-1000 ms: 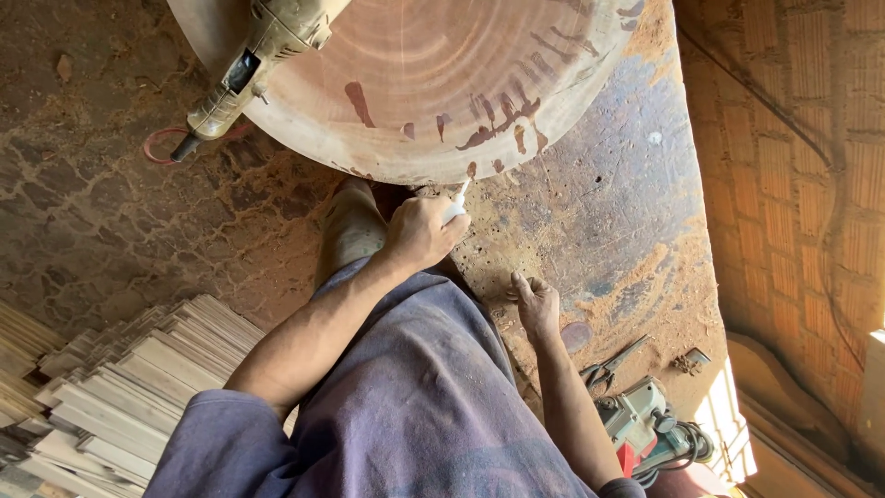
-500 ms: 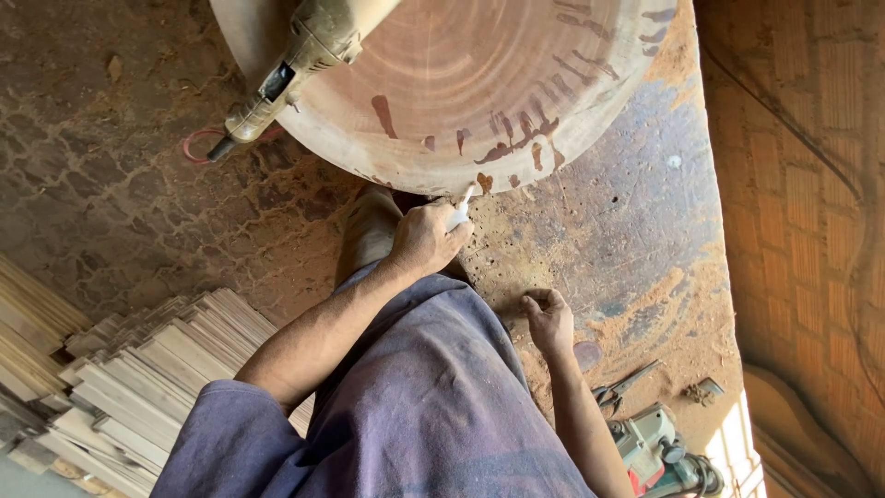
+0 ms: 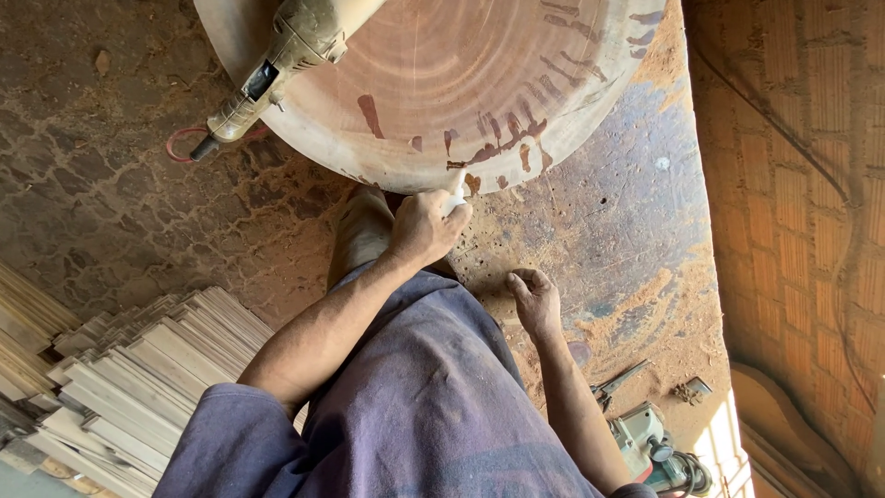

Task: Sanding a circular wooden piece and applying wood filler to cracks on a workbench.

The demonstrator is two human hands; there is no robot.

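Your left hand [image 3: 426,226] is gripping a small white object [image 3: 455,195], possibly a squeeze bottle or tube, with the fingers curled tightly around it so that only its tip is showing; the view is too poor to identify it for certain. The tip is pointing at the lower edge of the large round wood slab [image 3: 442,83], just beside a cluster of dark reddish filled cracks [image 3: 502,148] in the wood face. Your right hand [image 3: 535,300] is hanging lower down, apart from the slab, with its fingers loosely curled and holding nothing. An angle grinder [image 3: 277,65] is lying on the slab's upper left area, its handle overhanging the rim. A stack of pale wooden slats [image 3: 138,369] is sitting on the dusty floor [image 3: 111,212] at lower left. A green power tool [image 3: 650,452] is lying on the floor at lower right, near a brick wall [image 3: 793,184].
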